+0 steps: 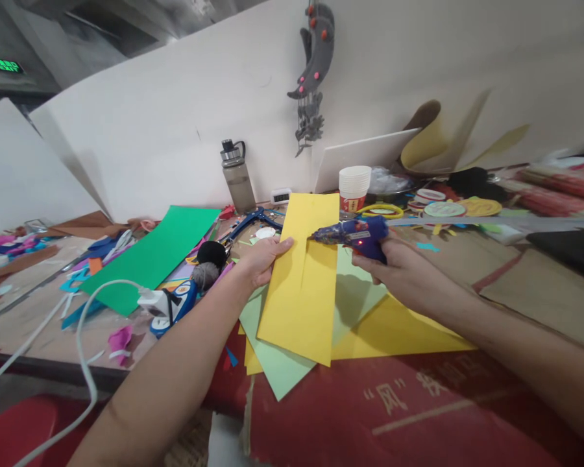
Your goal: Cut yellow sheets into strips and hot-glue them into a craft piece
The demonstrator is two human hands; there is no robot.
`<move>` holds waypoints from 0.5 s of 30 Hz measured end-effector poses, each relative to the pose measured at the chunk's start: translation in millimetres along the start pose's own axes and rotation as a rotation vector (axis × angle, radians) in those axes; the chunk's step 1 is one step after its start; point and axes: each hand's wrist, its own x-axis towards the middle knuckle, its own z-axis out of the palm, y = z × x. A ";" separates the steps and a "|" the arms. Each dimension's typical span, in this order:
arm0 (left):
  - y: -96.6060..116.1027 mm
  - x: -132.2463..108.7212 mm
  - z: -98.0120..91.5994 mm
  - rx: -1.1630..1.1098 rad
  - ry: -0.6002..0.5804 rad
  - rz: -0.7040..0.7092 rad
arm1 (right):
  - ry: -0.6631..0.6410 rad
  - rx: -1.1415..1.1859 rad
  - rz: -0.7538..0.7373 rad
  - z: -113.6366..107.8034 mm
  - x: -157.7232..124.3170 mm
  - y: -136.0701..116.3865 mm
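My left hand (pixel 261 261) pinches the left edge of a long yellow sheet (pixel 299 298), thumb on top, holding it tilted above the table. In my right hand (pixel 399 263) is a blue glue gun (pixel 357 235) with a small red light lit. Its nozzle points left, at or just over the upper middle of the yellow sheet; I cannot tell whether it touches. A clear glue stick (pixel 433 222) seems to run out from the gun's back. Beneath lie a pale green sheet (pixel 282 370) and another yellow sheet (pixel 399 331).
Left of my hands are a green sheet (pixel 160 253), a black yarn ball (pixel 211 254) and a white plug with a cable (pixel 154 302). A water bottle (pixel 237 178) and stacked paper cups (pixel 354 187) stand behind. A red printed board (pixel 370 415) lies at the front edge.
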 end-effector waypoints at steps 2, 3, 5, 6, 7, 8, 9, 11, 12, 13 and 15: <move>0.3 -0.1 0.0 -0.005 -0.006 0.004 | 0.004 -0.015 -0.010 0.4 -0.6 0.2; 0.8 -0.1 -0.3 -0.007 -0.007 0.013 | -0.012 -0.013 -0.007 0.1 -1.6 -1.2; 2.6 -0.2 -1.7 -0.012 -0.004 0.040 | -0.074 0.003 0.019 -1.2 -4.4 -5.8; 3.7 -0.1 -2.8 -0.013 0.001 0.053 | -0.115 0.015 0.038 -2.2 -6.1 -8.7; 4.9 -0.1 -4.0 -0.014 0.005 0.064 | -0.154 0.027 0.055 -3.4 -7.7 -11.5; 6.0 0.0 -5.3 -0.013 0.008 0.075 | -0.189 0.034 0.069 -4.6 -9.1 -14.2; 7.1 0.0 -6.5 -0.011 0.010 0.085 | -0.221 0.036 0.078 -5.9 -10.2 -16.7; 8.5 -0.1 -8.0 -0.006 0.011 0.102 | -0.248 0.032 0.087 -7.9 -10.9 -20.1; 8.7 -0.3 -8.2 -0.003 0.011 0.103 | -0.244 0.029 0.090 -8.3 -10.5 -20.9; 8.6 -0.6 -7.9 0.001 0.011 0.097 | -0.229 0.026 0.095 -8.3 -9.6 -21.0; 7.2 -1.4 -6.0 0.013 0.004 0.061 | -0.175 0.030 0.101 -7.0 -6.9 -18.9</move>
